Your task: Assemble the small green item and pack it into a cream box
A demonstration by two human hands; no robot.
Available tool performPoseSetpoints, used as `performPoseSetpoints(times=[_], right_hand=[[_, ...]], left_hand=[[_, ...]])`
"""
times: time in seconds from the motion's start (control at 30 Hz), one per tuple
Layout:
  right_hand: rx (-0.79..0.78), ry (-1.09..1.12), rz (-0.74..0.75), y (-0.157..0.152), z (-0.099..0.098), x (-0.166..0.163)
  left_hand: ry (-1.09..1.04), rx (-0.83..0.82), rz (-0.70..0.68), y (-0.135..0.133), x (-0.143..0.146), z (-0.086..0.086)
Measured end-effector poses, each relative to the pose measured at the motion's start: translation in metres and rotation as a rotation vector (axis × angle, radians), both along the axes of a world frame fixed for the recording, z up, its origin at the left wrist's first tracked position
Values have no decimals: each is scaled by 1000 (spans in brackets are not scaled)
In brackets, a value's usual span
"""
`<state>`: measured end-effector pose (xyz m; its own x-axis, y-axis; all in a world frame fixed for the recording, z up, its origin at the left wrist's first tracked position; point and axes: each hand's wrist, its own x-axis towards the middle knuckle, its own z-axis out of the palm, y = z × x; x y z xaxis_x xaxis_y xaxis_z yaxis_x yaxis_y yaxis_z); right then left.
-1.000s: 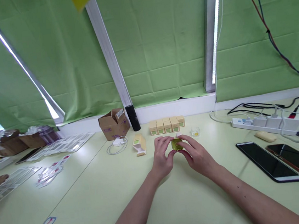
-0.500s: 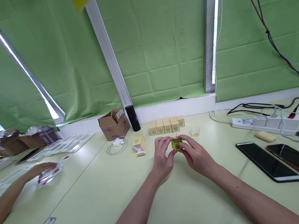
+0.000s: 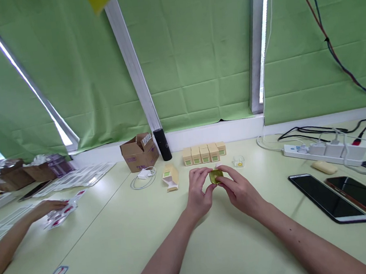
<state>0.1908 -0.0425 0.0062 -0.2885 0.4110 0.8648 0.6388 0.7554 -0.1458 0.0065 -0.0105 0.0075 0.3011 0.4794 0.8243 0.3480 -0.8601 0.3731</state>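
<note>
i hold the small yellow-green piece [image 3: 216,176] between both hands, my left hand [image 3: 199,192] and right hand [image 3: 242,190] each pinching a side, just above the worktop [image 3: 140,228]. my grip is fingertips only, so i judge a twist could pop it loose toward the row of small boxes [image 3: 204,153] just behind. the open carton [image 3: 170,176] lies near on the left. there is free room toward me; the phone [image 3: 329,197] lies well apart on the right.

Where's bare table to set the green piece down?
Bare table lies between the forearms and near edge, and left of the left hand. Crowded: the box row behind the green piece, phones and power strip right.
</note>
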Motion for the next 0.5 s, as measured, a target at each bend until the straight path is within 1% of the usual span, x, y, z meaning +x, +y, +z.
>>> performPoseSetpoints(times=[0.2, 0.33, 0.43, 0.5], right_hand=[[-34, 15, -5, 0, -1, 0], [-51, 51, 27, 1, -3, 0], [-121, 139, 55, 2, -5, -1], [-189, 210, 71, 2, -6, -2]], left_hand=[[4, -4, 2, 1, 0, 0], [-7, -12, 4, 1, 1, 0], [-33, -59, 8, 2, 1, -1], [-65, -120, 6, 4, 1, -2]])
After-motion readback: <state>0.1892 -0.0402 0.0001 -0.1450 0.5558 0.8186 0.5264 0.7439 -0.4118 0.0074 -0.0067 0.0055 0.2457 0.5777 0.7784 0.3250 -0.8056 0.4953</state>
